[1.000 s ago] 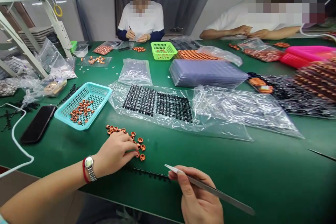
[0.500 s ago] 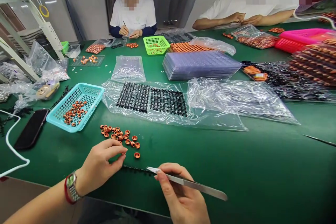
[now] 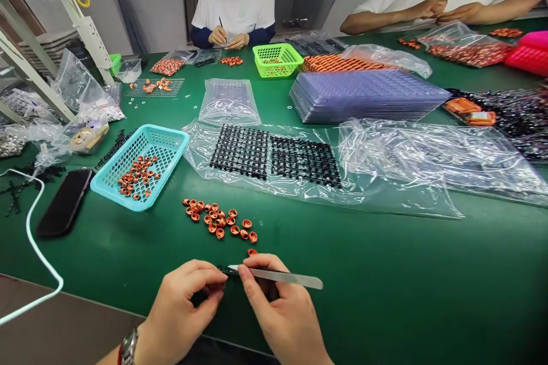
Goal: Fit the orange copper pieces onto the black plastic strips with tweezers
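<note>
No legible text, label, brand, number or sign is shown on the green bench (image 3: 385, 274) or on anything carried by it.

Rings (image 3: 218, 220) on table (image 3: 385, 274) before hands – basket (image 3: 141, 165) left, phone (image 3: 65, 202) farther left.

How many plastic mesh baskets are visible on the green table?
3: a teal basket of copper rings at left, a lime-green basket at the far middle, and a pink basket cut off at the right edge. More may lie outside the frame.
</note>
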`<state>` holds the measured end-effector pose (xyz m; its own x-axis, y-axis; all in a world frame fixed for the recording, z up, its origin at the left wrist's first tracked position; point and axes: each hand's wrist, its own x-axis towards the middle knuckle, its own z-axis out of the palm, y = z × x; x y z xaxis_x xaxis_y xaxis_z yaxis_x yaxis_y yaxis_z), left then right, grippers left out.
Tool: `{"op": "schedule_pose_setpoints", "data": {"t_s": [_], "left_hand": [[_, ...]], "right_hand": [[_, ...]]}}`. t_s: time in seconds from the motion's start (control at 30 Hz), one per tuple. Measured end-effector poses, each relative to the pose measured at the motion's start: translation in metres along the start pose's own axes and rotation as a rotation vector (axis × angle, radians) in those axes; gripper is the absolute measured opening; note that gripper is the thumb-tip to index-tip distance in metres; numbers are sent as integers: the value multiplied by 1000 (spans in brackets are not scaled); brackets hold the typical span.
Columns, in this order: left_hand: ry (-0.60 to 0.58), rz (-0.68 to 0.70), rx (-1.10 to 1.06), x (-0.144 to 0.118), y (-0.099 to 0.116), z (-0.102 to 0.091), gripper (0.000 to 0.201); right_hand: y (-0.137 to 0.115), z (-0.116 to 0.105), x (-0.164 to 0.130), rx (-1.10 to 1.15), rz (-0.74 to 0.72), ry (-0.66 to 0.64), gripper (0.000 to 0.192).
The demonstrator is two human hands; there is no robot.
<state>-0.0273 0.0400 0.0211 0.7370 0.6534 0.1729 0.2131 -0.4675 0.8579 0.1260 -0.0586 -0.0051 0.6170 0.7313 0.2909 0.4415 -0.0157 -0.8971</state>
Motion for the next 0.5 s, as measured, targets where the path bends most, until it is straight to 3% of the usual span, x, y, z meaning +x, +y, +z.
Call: {"op": "schedule_pose_setpoints", "data": {"t_s": [0.17, 0.5], "left_hand": [[15, 62, 41, -1, -5, 2, 30], [-5, 44, 57, -2, -4, 5, 28]], "right_hand": [[2, 1, -2, -18, 13, 14, 15], [0, -1, -2, 55, 49, -11, 13]]}}
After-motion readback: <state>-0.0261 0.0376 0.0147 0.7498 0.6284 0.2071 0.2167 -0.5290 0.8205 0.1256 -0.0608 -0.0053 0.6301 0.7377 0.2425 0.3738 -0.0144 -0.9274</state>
